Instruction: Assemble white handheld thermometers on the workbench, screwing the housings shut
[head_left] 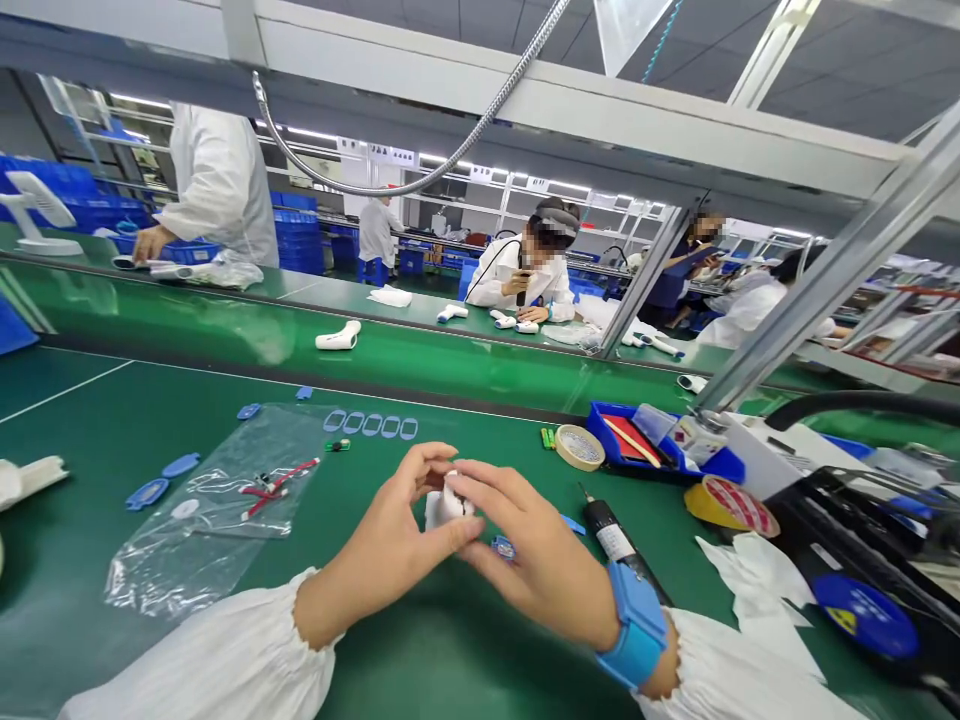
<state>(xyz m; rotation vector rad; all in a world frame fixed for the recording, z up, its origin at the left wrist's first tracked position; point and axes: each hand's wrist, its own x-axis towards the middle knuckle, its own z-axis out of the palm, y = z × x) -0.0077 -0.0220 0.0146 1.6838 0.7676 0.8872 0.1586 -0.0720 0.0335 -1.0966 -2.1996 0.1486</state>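
Observation:
A small white plastic housing is held between my two hands above the green mat. My left hand closes on it from the left, thumb along its near side. From the right, the fingers of my right hand wrap over its top; a blue band circles that wrist. Fingers cover much of the housing, so its full shape is hidden. Just under my right fingers shows a small blue part. Farther off lie a row of pale blue rings and a small green circuit board.
On the left is a clear plastic bag with red and white wires on it. To the right lie a black electric screwdriver, a tape roll and a blue tray. Beyond runs a green conveyor; people in white coats work there.

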